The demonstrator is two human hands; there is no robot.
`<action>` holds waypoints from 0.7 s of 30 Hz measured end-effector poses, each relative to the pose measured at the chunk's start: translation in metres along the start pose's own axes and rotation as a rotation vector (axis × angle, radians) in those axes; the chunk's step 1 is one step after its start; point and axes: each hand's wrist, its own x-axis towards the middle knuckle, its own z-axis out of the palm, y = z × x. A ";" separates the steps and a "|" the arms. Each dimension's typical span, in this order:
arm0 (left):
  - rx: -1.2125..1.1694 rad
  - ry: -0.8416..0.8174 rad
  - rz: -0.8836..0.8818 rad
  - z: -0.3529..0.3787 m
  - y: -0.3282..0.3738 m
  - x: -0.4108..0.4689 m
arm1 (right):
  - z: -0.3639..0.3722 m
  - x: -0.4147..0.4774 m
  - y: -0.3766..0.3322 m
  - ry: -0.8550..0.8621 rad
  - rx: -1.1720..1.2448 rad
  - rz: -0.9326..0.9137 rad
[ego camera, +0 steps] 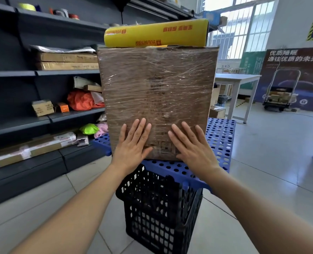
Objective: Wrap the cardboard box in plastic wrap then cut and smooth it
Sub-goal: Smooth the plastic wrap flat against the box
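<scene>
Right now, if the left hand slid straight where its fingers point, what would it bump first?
The left hand lies flat on the cardboard box, fingers pointing up its wrapped front. Nothing blocks it until the top edge, where the yellow wrap carton sits, maybe too far back to touch.

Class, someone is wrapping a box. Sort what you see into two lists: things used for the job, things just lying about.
Used for the job: cardboard box, wrapped in film; yellow wrap carton on top; left hand and right hand, pressed flat on the box; blue board and black crate beneath.

Lying about: orange bag and green bag on the shelves; white table; trolley.
</scene>
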 end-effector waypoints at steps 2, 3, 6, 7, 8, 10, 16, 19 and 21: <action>0.026 -0.012 0.002 -0.001 -0.006 -0.004 | -0.001 0.009 -0.003 0.001 -0.009 -0.044; 0.035 -0.024 0.023 -0.001 -0.008 -0.006 | 0.001 0.012 -0.004 -0.006 -0.013 -0.080; 0.004 -0.035 0.067 -0.001 -0.008 -0.009 | 0.006 0.012 -0.002 -0.024 0.000 -0.162; -0.014 -0.033 0.066 -0.001 -0.008 -0.010 | 0.008 0.009 -0.002 -0.022 0.012 -0.179; -0.024 -0.038 0.061 -0.001 -0.009 -0.012 | 0.009 0.005 -0.001 -0.022 0.021 -0.196; -0.025 -0.072 0.051 -0.002 -0.010 -0.015 | 0.009 -0.001 0.001 -0.021 0.029 -0.225; -0.038 -0.011 0.030 -0.013 -0.009 -0.010 | 0.000 0.010 0.002 0.022 0.054 -0.195; -0.100 -0.049 -0.142 -0.017 -0.010 -0.004 | -0.006 0.027 -0.004 0.053 0.025 -0.054; -0.179 -0.093 -0.243 -0.015 -0.009 -0.007 | -0.007 0.035 -0.008 0.051 0.005 0.034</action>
